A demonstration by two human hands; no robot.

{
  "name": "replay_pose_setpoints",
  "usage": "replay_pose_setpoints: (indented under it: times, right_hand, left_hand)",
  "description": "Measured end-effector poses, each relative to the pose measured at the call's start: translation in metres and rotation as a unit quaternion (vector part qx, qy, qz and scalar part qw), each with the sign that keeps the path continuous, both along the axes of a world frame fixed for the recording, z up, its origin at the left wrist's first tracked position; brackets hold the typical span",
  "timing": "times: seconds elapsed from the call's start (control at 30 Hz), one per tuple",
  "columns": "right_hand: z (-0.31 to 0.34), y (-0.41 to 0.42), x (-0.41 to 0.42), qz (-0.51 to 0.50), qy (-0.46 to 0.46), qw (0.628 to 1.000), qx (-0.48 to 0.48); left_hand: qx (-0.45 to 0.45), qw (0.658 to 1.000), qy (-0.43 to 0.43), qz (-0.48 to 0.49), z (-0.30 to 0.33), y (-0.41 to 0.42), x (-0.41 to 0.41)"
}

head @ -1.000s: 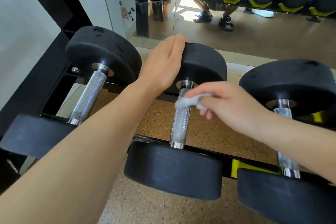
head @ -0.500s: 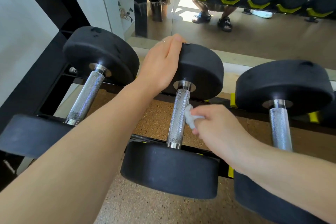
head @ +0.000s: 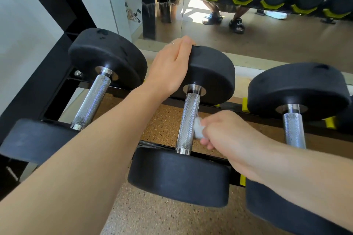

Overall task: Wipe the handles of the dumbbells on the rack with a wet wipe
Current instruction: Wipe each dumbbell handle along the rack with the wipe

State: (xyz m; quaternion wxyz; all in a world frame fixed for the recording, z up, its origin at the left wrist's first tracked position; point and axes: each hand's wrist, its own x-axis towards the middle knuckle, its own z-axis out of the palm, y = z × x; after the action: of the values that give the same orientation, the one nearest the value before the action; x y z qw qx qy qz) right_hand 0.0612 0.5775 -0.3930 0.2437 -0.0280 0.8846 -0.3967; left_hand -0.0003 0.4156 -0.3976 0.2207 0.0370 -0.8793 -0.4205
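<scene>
Head view, step: the middle dumbbell (head: pixel 191 120) lies across the rack (head: pixel 47 82); the balled wet wipe (head: pixel 198 129) presses the right flank of its knurled handle (head: pixel 188 122)
Doing it well: likely best to work the wipe around the whole bar and end to end, keeping the weight steady
Left hand (head: pixel 170 68): reaches forward, fingers draped over the far head (head: pixel 212 72), holding it
Right hand (head: pixel 227 133): comes in from the right, wrist low, fingers curled, pinching the wipe against the handle
</scene>
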Motion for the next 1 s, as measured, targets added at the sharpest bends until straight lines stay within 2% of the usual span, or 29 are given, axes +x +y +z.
replay_pose_setpoints:
  times: [0.1, 0.17, 0.23, 0.3, 0.33, 0.4, 0.53, 0.6, 0.63, 0.7, 0.77, 0.83, 0.93, 1.0]
  right_hand:
    - [0.016, 0.015, 0.018, 0.190, 0.029, 0.977, 0.093]
    - [0.024, 0.019, 0.018, 0.289, 0.146, 0.943, 0.074]
    - [0.023, 0.018, 0.002, 0.339, 0.298, 0.892, 0.004]
    - [0.010, 0.015, -0.017, 0.416, 0.383, 0.824, 0.030]
    - [-0.001, 0.013, -0.023, 0.463, 0.396, 0.792, 0.048]
    - [-0.015, 0.012, -0.027, 0.520, 0.372, 0.766, 0.070]
    - [-0.003, 0.020, -0.028, 0.548, 0.258, 0.794, 0.042]
    - [0.011, 0.020, -0.032, 0.546, 0.237, 0.803, 0.028]
    - [0.016, 0.018, -0.036, 0.532, 0.266, 0.803, 0.023]
    - [0.017, 0.009, -0.047, 0.476, 0.380, 0.792, 0.034]
    - [0.009, -0.002, -0.054, 0.405, 0.460, 0.783, 0.104]
    - [-0.003, -0.012, -0.056, 0.371, 0.470, 0.780, 0.179]
    - [-0.002, -0.019, -0.049, 0.382, 0.372, 0.832, 0.155]
    - [0.008, -0.019, -0.037, 0.410, 0.268, 0.862, 0.127]
  left_hand:
    - [-0.002, 1.000, 0.000, 0.003, -0.001, 0.000, -0.001]
    - [0.004, 1.000, -0.001, 0.002, -0.001, -0.001, -0.001]
    - [0.008, 1.000, -0.002, 0.003, 0.000, -0.001, 0.001]
    - [0.009, 1.000, -0.001, 0.000, 0.001, -0.001, 0.001]
    - [0.011, 1.000, -0.003, 0.001, 0.002, 0.000, 0.001]
    - [0.014, 1.000, -0.006, 0.001, 0.002, 0.000, 0.001]
    - [0.011, 1.000, -0.007, -0.006, 0.002, 0.000, 0.002]
    - [0.008, 1.000, -0.008, -0.007, 0.002, 0.000, 0.002]
    - [0.004, 1.000, -0.008, -0.006, 0.002, 0.000, 0.001]
    - [0.007, 1.000, -0.002, -0.009, 0.002, -0.001, 0.000]
    - [0.015, 1.000, 0.006, -0.012, 0.002, -0.002, -0.001]
    - [0.004, 1.000, 0.002, -0.015, 0.001, -0.002, 0.000]
    - [-0.015, 1.000, -0.010, -0.023, 0.002, -0.003, 0.001]
    - [-0.007, 0.999, -0.020, -0.025, 0.003, -0.004, 0.003]
